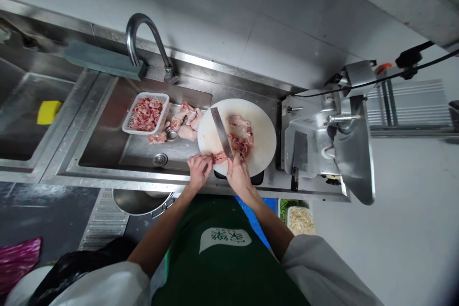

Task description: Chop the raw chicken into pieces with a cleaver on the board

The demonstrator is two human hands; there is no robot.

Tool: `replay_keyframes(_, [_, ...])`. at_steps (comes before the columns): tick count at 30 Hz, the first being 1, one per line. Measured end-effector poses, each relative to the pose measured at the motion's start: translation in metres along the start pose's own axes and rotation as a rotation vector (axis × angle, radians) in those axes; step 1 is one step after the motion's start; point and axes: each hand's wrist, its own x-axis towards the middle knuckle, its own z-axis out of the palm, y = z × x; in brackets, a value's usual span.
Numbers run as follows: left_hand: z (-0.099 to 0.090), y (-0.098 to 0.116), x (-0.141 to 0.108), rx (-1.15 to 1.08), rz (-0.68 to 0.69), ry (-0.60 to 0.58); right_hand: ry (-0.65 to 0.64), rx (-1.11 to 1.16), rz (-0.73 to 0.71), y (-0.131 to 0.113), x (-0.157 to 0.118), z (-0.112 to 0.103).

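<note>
My right hand [238,175] is closed around the handle of a knife [222,132], its wide blade slanting up and left over the round white cutting board [263,141]. The fingers of my left hand [200,170] press a strip of raw meat [218,157] at the board's lower left edge, left of the blade. Right of the knife lies a heap of cut raw meat [242,144], with a pale chicken piece [239,121] just above it.
Left of the board, a steel sink [107,146] holds a white basket [160,124] of chopped meat and several raw chicken pieces [187,132]. A curved faucet [143,19] rises behind. At right stands a metal slicer [353,148]. A steel pot [138,203] sits below the counter.
</note>
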Motion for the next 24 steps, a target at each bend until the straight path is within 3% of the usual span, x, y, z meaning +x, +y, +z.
replay_keyframes(5, [0.005,0.001,-0.002,0.004,0.107,-0.131,-0.157,-0.01,0.013,-0.007,0.007,0.019])
replay_keyframes(7, [0.004,-0.002,-0.004,-0.004,0.106,-0.07,-0.142,-0.025,-0.011,-0.007,0.008,0.015])
replay_keyframes(11, [-0.004,-0.011,-0.015,0.005,-0.033,0.134,-0.01,-0.012,-0.015,-0.016,0.0,0.008])
replay_keyframes(13, [-0.006,-0.014,-0.019,0.019,-0.009,0.083,-0.045,-0.008,0.005,-0.021,-0.001,0.015])
replay_keyframes(16, [-0.003,-0.017,-0.016,0.03,0.099,-0.086,-0.148,-0.003,0.024,-0.022,0.008,0.032])
replay_keyframes(18, [0.002,-0.018,-0.011,0.023,0.131,-0.128,-0.14,0.028,0.0,-0.018,0.02,0.037])
replay_keyframes(21, [0.009,-0.015,-0.001,-0.018,0.149,-0.117,-0.128,0.094,-0.04,-0.006,0.035,0.027])
replay_keyframes(24, [0.009,-0.004,0.012,-0.032,0.165,-0.131,-0.017,0.192,0.0,0.016,0.038,0.001])
